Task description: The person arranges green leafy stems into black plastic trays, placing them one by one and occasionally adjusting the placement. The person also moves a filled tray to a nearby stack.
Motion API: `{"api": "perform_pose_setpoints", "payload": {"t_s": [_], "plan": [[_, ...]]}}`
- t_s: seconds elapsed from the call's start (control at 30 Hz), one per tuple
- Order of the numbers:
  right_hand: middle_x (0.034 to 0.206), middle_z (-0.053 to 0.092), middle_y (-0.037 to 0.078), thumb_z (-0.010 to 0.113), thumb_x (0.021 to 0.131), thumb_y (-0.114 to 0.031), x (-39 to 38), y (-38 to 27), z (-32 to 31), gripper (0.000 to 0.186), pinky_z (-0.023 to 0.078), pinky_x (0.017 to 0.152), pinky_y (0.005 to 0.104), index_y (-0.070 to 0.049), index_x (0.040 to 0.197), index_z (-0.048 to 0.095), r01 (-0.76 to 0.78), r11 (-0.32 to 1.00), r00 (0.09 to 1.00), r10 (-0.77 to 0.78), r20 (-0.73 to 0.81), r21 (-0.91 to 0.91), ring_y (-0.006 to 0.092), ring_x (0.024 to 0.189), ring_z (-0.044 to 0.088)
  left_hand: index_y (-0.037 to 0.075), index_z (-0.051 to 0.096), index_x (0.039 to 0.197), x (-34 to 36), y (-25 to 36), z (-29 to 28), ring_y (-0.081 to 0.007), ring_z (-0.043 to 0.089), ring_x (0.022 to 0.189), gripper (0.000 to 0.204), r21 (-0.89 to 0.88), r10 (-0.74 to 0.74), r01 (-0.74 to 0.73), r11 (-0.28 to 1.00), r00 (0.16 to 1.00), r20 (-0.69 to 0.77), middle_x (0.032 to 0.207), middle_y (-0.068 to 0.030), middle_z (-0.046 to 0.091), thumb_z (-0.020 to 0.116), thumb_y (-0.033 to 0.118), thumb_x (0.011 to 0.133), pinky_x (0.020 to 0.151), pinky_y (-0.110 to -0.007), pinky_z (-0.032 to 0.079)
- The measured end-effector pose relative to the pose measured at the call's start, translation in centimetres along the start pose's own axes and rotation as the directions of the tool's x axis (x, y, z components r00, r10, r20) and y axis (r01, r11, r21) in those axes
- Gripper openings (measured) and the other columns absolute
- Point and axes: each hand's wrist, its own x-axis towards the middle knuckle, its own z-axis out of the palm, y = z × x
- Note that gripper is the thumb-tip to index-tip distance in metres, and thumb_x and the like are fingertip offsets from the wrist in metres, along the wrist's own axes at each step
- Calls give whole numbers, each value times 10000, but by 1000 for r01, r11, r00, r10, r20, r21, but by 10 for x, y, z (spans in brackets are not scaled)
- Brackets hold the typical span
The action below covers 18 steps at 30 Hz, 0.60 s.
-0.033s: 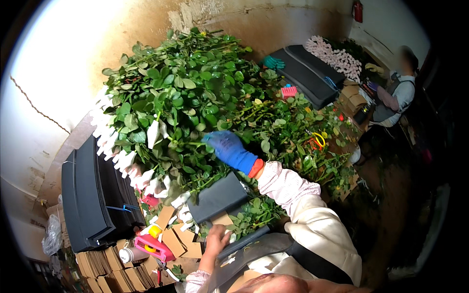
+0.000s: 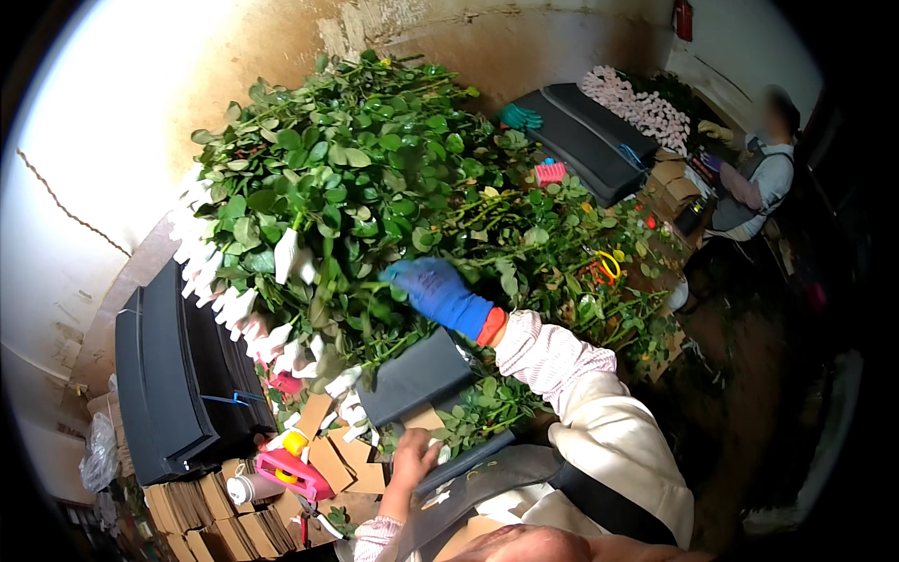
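Toward the left edge of the table (image 2: 667,270), I see a stack of dark sheets (image 2: 154,375), with brown cardboard pieces (image 2: 211,520) and a pink holder (image 2: 295,473) nearer that side's front corner. White-sleeved blooms (image 2: 234,309) line the left side of a big heap of leafy stems (image 2: 375,155), which fills the table from its far edge toward the middle. My bare left hand (image 2: 412,461) is at the near edge, in front of a dark pad (image 2: 417,382); its fingers are loosely bent, and I cannot tell whether they hold anything. My blue-gloved right hand (image 2: 433,288) reaches into the near side of the heap, just right of one sleeved bloom; those fingers look narrow, but blur keeps me from telling whether a stem is pinched. To do this well, I would grip low on a bare stretch of stem, away from the sleeve, and draw it along its own line so neighbouring leaves don't snag. I'd leave the left hand low as a steady rest. Yellow-handled scissors (image 2: 611,268) lie toward the right edge, well apart from both hands
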Motion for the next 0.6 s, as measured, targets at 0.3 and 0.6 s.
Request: {"api": "perform_pose_setpoints", "payload": {"t_s": [0.3,0.6], "plan": [[1554,405,139,574,887,-172,-143,41,148,580,481,986,528,-213,1459,487,324,916,910,-233,343,-237,393,1252,557,32,658,981,9,-1,0,-378,616,921,252,22,108,-108,994,994,6,986,-149,641,786,165,808,802,-442,508],[1013,714,99,655,896,-222,98,29,-78,359,558,810,407,-176,1252,668,159,980,956,-122,-267,122,303,911,684,32,671,950,1,5,-7,-362,626,887,241,9,56,-56,998,997,-54,983,-134,635,776,207,822,769,-436,514]]}}
